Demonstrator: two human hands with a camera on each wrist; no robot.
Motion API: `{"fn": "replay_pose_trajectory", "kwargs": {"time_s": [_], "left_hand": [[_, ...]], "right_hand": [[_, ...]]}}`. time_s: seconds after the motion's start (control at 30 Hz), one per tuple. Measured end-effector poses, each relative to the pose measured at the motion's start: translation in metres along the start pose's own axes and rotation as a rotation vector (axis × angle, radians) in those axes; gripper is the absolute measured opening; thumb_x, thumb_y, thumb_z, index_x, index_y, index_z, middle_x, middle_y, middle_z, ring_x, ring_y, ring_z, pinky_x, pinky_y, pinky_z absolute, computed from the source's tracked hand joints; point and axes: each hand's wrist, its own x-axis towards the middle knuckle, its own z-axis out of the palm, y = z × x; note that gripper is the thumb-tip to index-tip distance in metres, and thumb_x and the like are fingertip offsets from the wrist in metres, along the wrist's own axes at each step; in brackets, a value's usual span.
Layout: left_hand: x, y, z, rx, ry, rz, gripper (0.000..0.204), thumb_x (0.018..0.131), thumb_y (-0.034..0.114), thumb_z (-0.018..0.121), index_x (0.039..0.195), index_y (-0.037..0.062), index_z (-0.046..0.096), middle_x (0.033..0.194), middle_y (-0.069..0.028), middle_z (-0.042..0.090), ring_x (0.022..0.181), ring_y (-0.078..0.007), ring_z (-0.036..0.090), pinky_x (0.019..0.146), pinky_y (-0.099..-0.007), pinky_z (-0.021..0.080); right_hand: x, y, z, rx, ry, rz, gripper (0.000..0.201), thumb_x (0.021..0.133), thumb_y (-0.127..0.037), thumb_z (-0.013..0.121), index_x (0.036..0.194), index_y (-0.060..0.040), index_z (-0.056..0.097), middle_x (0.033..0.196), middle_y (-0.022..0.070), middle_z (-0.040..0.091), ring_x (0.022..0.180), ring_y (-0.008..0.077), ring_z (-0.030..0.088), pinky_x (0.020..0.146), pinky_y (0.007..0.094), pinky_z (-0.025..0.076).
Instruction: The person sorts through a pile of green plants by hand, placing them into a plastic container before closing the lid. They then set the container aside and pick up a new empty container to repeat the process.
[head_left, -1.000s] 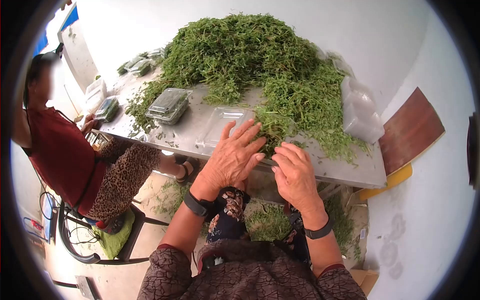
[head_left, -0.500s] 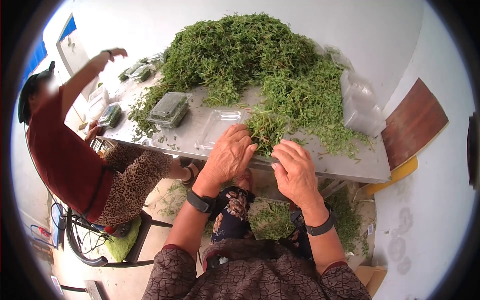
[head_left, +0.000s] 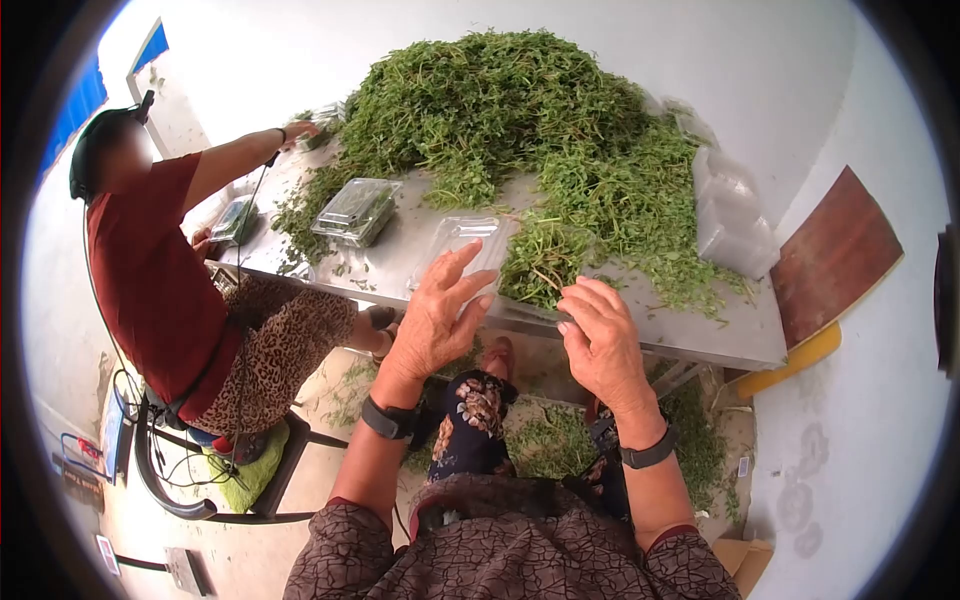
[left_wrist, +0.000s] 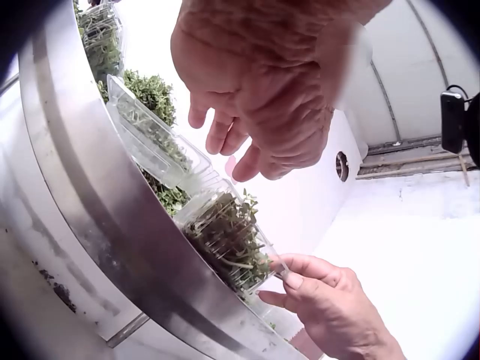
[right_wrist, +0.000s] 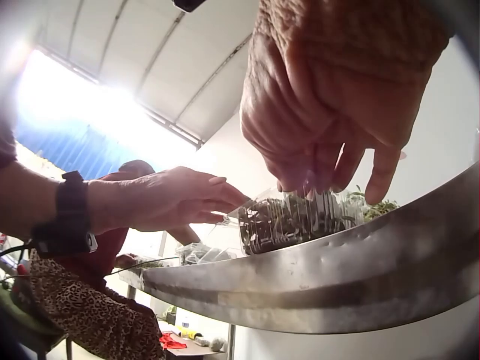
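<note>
Right hand (head_left: 608, 345): thumb and forefinger nearly together, pinching the tub (right_wrist: 259, 232) at its near corner, about 4 o'clock on it. Can't tell if my other fingers bear on anything. Left hand (head_left: 440, 315) at 8 o'clock: fingers spread, a bit bent, holding nothing; can't tell if a tip brushes the lid.

Tub sits at the near edge of the worktop (head_left: 685, 325), full of greens (head_left: 545, 248), stems poking above the rim. Lid (left_wrist: 146, 142) lies laid back at 9 o'clock, looks hinged on.

Step, as I read it: settling the fill. To do it well: keep the pinch light, plastic looks thin and likely flexes. Bring the left in flat, press evenly, don't mash leaves. Tuck strays inward all round, 3 and 6 o'clock first; a stem across the rim would probably hold the lid up. Don't pull toward 6, the edge is right there and the tub could tip.

Further out: heap (head_left: 500, 110) at 12, so top-ups are in easy reach. Closed box (head_left: 357, 212) between 9 and 10, spare boxes (head_left: 732, 220) between 2 and 3.
</note>
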Motion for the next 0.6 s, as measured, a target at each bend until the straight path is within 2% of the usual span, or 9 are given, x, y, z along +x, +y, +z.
{"fn": "replay_pose_trajectory", "kwargs": {"time_s": [0.1,0.3,0.37,0.4,0.47,0.5,0.57,0.6], "left_hand": [[0.004,0.006,0.005,0.06,-0.01,0.047,0.03,0.085,0.015,0.059,0.112,0.0036,0.062,0.132,-0.0217,0.048,0.119,-0.041,0.047,0.105,-0.0485,0.034],[0.025,0.025,0.014,0.165,-0.074,0.159,0.031,0.093,0.025,0.049,0.115,0.0071,0.063,0.137,-0.0192,0.045,0.126,-0.0356,0.041,0.11,-0.0493,0.025],[0.029,0.028,0.018,0.225,-0.111,0.221,0.032,0.091,0.027,0.051,0.11,0.0043,0.063,0.126,-0.0175,0.051,0.127,-0.0322,0.04,0.112,-0.05,0.022],[0.029,0.028,0.019,0.224,-0.112,0.223,0.032,0.091,0.027,0.051,0.11,0.0043,0.063,0.126,-0.0175,0.051,0.127,-0.0322,0.04,0.112,-0.05,0.022],[0.028,0.025,0.024,0.299,-0.122,0.165,0.03,0.09,0.026,0.053,0.103,0.0011,0.064,0.115,-0.0143,0.056,0.123,-0.0301,0.043,0.113,-0.05,0.02],[0.028,0.024,0.024,0.297,-0.124,0.17,0.03,0.09,0.026,0.053,0.103,0.0011,0.064,0.115,-0.0143,0.056,0.123,-0.0301,0.043,0.113,-0.05,0.02],[0.028,0.023,0.025,0.3,-0.086,0.157,0.028,0.089,0.025,0.054,0.094,0.0,0.065,0.102,-0.0116,0.058,0.118,-0.029,0.046,0.113,-0.0499,0.019],[0.027,0.023,0.025,0.301,-0.088,0.157,0.028,0.089,0.025,0.054,0.094,0.0,0.065,0.102,-0.0116,0.058,0.118,-0.029,0.046,0.113,-0.0499,0.019]], "right_hand": [[0.0,-0.001,-0.001,0.003,-0.006,0.01,0.022,0.074,0.001,0.064,0.096,0.0017,0.061,0.107,0.0124,0.061,0.113,0.0319,0.052,0.095,0.0426,0.044],[-0.001,0.0,-0.003,0.011,-0.007,0.009,0.022,0.073,0.002,0.064,0.095,0.0017,0.061,0.107,0.0128,0.061,0.112,0.0326,0.052,0.093,0.0424,0.045],[-0.002,0.0,-0.002,0.005,-0.002,0.011,0.022,0.073,0.002,0.065,0.095,0.0014,0.061,0.107,0.0126,0.061,0.112,0.0325,0.052,0.092,0.0423,0.046],[-0.002,0.0,-0.002,0.001,0.004,0.011,0.022,0.073,0.001,0.065,0.095,0.0012,0.061,0.107,0.0123,0.061,0.112,0.0324,0.053,0.092,0.0422,0.046],[-0.001,-0.001,-0.002,0.0,0.006,0.005,0.022,0.073,0.001,0.065,0.095,0.0008,0.061,0.106,0.012,0.061,0.112,0.032,0.053,0.091,0.0422,0.046],[-0.001,-0.001,-0.002,0.0,0.006,-0.004,0.023,0.073,0.001,0.065,0.095,0.0004,0.06,0.106,0.0116,0.061,0.112,0.0317,0.053,0.091,0.0422,0.046],[-0.001,-0.001,-0.001,-0.011,0.02,-0.002,0.022,0.073,0.0,0.065,0.095,0.0002,0.06,0.105,0.0114,0.061,0.111,0.0314,0.053,0.09,0.0422,0.046],[-0.001,-0.001,0.0,-0.019,0.031,-0.004,0.022,0.073,0.0,0.065,0.095,-0.0001,0.06,0.105,0.0112,0.061,0.111,0.0311,0.054,0.09,0.0422,0.047]]}}
